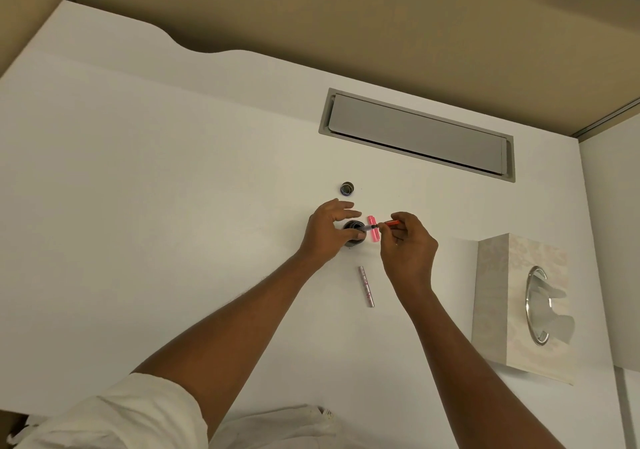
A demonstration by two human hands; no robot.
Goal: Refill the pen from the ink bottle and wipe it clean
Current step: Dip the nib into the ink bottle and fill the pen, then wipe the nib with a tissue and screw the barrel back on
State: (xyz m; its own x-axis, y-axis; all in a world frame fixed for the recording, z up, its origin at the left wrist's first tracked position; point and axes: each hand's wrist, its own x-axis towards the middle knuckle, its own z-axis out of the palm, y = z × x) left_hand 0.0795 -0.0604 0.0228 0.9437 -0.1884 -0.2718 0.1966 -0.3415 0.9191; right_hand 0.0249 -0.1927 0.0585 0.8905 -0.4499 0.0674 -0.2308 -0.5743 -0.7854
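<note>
While the left hand [329, 230] grips the small dark glass ink bottle [354, 233] at the middle of the white desk [173, 178] and the right hand [408, 244] pinches the slim red-and-black pen section [382, 225], nib at the bottle mouth, filling appears under way; wiping outstanding.

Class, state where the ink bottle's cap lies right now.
Head view: the cap lies on the white desk, near centre, just beyond the left hand and the ink bottle it holds.

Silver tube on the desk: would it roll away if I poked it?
Probably yes: the silver tube looks round and slim, lying loose on the smooth flat desk, so a sideways poke should roll it. It looks stiff and likely light to lift.
</note>
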